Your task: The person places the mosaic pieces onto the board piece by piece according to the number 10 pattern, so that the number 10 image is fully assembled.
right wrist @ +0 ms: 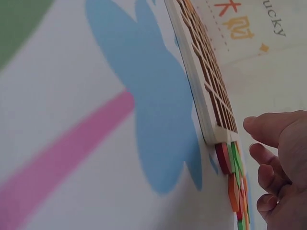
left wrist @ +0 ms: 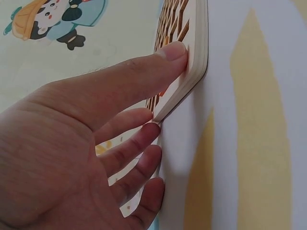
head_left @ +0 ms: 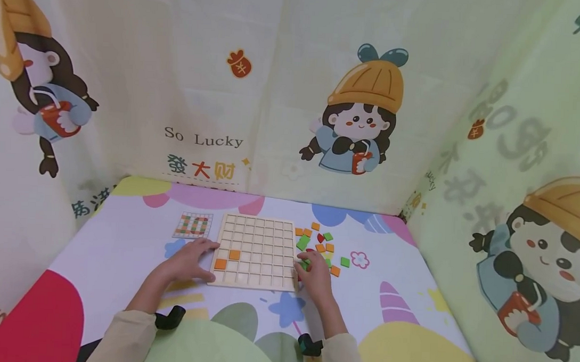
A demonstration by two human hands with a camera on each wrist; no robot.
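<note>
A square wooden grid board (head_left: 259,244) lies flat, with two orange square tiles (head_left: 234,254) in cells near its left side, set diagonally to each other. My left hand (head_left: 188,260) rests at the board's left edge; in the left wrist view its thumb (left wrist: 144,72) touches the rim by the corner and the other fingers are loosely bent. My right hand (head_left: 315,275) is at the board's right edge over loose tiles. In the right wrist view its thumb (right wrist: 264,127) and bent fingers are apart, with no tile visible between them. The hand partly covers green and red tiles.
Loose orange, green, red and yellow tiles (head_left: 330,248) lie scattered right of the board. A small printed pattern card (head_left: 193,225) lies beyond my left hand. Printed cloth walls (head_left: 283,111) stand behind and at both sides of the patterned tabletop (head_left: 125,239).
</note>
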